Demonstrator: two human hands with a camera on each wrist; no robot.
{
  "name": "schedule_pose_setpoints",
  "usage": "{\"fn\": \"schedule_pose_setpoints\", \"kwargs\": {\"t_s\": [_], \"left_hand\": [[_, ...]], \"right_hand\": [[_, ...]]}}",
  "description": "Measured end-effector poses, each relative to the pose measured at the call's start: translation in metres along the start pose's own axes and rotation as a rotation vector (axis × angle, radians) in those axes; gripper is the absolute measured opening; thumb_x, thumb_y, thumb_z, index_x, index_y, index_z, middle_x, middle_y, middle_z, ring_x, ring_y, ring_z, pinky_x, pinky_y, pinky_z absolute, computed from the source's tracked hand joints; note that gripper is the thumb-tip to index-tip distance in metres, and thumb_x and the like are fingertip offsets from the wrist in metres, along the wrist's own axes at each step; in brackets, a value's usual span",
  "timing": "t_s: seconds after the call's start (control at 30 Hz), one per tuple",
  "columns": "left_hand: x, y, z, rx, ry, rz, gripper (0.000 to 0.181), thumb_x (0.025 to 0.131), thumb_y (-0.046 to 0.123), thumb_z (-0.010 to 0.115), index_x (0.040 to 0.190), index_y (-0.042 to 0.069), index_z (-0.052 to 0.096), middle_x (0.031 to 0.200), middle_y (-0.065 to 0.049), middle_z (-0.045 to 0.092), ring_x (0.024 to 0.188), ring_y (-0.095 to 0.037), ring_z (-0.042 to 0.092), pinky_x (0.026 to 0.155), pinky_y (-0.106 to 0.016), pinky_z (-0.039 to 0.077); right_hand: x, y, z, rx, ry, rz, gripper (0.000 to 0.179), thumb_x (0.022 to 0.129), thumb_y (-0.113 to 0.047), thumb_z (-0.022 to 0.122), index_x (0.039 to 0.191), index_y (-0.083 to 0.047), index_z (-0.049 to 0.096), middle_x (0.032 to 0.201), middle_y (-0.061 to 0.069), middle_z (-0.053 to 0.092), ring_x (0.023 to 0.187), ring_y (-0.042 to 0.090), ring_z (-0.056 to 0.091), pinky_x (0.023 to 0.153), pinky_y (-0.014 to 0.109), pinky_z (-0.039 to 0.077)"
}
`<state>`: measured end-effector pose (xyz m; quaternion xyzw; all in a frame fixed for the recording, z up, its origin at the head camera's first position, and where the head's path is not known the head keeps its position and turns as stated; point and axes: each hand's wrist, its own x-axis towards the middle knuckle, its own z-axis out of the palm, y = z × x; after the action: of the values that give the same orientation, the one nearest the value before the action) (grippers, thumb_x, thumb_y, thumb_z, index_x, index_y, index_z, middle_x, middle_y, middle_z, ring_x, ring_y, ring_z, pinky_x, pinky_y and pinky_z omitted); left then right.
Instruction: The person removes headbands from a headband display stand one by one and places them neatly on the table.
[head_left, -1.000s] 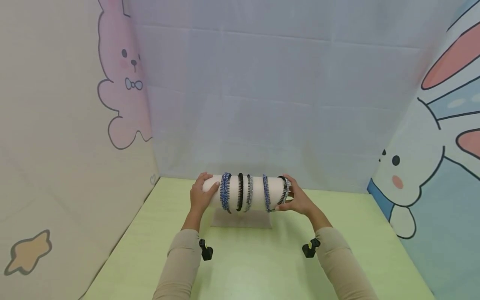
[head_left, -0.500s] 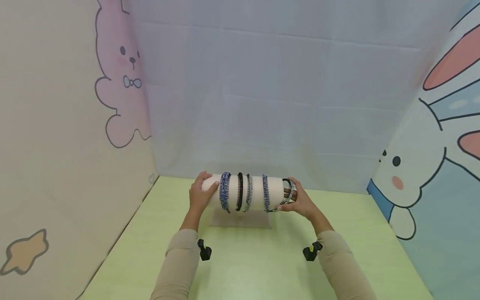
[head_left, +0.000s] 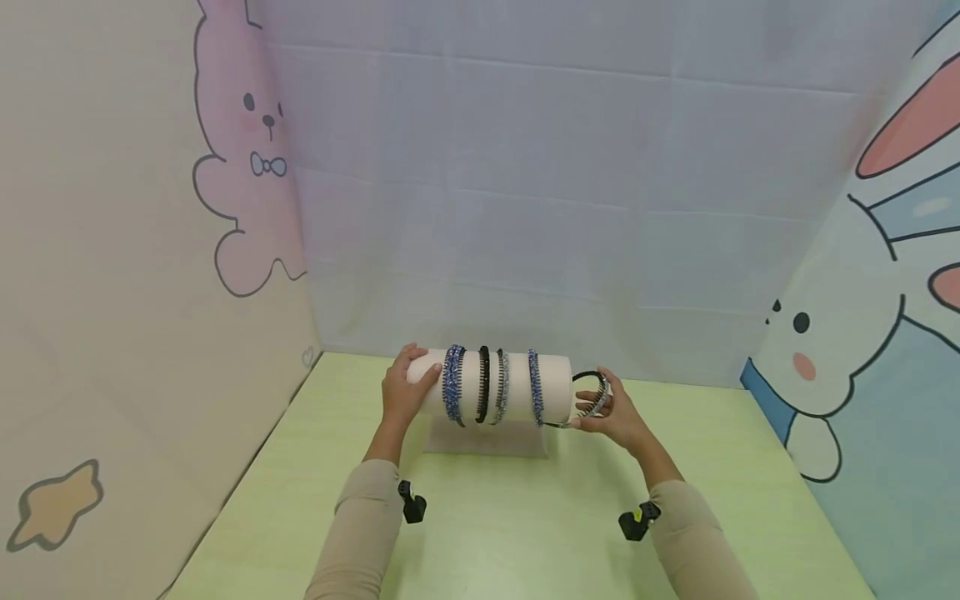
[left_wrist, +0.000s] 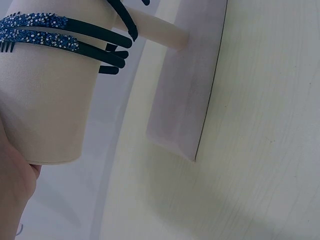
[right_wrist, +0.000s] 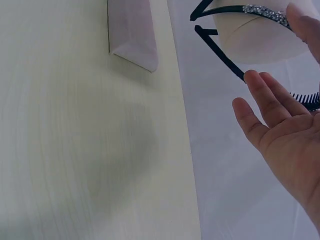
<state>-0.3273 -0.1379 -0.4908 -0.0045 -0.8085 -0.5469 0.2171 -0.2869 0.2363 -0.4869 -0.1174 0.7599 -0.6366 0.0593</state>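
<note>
A white padded roll (head_left: 556, 387) of a headband stand lies crosswise above its pale base (head_left: 483, 439), with several toothed headbands around it. My left hand (head_left: 402, 392) grips the roll's left end, thumb in front. From left to right, the roll carries blue glitter headbands (head_left: 452, 383), a black headband (head_left: 483, 385), a silver one (head_left: 503, 387) and a blue one (head_left: 536, 387). Just off the right end, my right hand (head_left: 618, 417) holds a black headband with silver glitter (head_left: 602, 398) between thumb and fingers. One tip of it still reaches under the roll.
The stand sits near the back of a pale green table (head_left: 517, 533). Behind it hangs a white cloth (head_left: 480, 208). Cloth walls printed with a pink rabbit (head_left: 247, 167) and a white rabbit (head_left: 825, 333) close both sides.
My right hand has moved right, drawing the silver glitter headband off the roll's right end. The left hand keeps its grip, and the other headbands stay in place.
</note>
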Motion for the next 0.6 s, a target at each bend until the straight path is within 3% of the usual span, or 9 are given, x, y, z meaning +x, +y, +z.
{"fn": "schedule_pose_setpoints", "kwargs": {"t_s": [0.23,0.4,0.6], "left_hand": [[-0.001,0.001,0.000,-0.014,-0.011,-0.013,0.042,0.079,0.038,0.070,0.114,0.017,0.061,0.137,0.000,0.046,0.119,-0.032,0.042,0.088,-0.052,0.040],[0.000,0.000,0.001,-0.013,-0.014,-0.022,0.042,0.079,0.039,0.070,0.114,0.018,0.061,0.137,0.002,0.046,0.119,-0.031,0.043,0.089,-0.051,0.040],[0.000,-0.002,0.000,-0.014,-0.002,-0.016,0.042,0.079,0.039,0.071,0.113,0.018,0.061,0.137,0.003,0.047,0.118,-0.031,0.043,0.088,-0.051,0.040]], "right_hand": [[-0.008,0.009,-0.004,0.013,0.026,0.004,0.108,0.074,0.000,0.076,0.148,-0.013,-0.001,0.130,0.033,0.041,0.115,0.041,0.048,0.081,0.037,0.050],[-0.013,0.017,-0.005,-0.063,0.069,-0.006,0.108,0.073,-0.005,0.078,0.148,-0.008,-0.001,0.131,0.029,0.042,0.114,0.038,0.049,0.083,0.036,0.048],[-0.022,0.020,-0.001,-0.124,0.142,0.043,0.106,0.074,-0.011,0.078,0.148,-0.011,0.002,0.139,0.025,0.030,0.124,0.039,0.037,0.088,0.044,0.044]]}}
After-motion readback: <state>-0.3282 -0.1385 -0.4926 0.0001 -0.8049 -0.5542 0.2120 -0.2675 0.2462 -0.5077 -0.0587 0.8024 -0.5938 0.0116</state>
